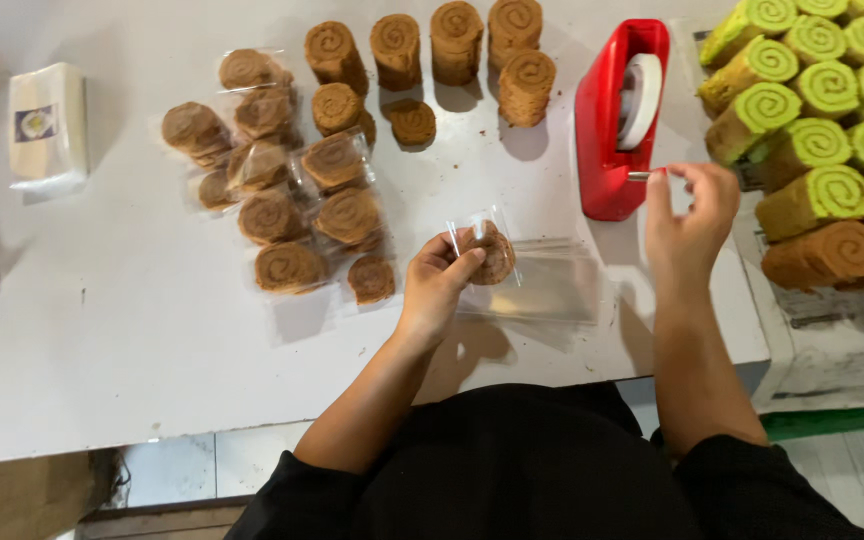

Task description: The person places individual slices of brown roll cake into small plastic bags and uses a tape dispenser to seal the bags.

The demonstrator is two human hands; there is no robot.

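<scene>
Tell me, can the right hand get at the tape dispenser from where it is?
Probably yes. The right hand is already at the front of the red tape dispenser, its fingertips by the cutter, with nothing between them.

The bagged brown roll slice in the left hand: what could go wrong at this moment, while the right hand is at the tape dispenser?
1. The left hand pinches the bagged brown roll slice alone; its clear bag looks unsealed, so the slice might slide out.
2. The right hand is at the cutter of the red tape dispenser; a finger could catch there.
3. The stack of empty clear bags lies close under both hands and may get swept away.
</scene>
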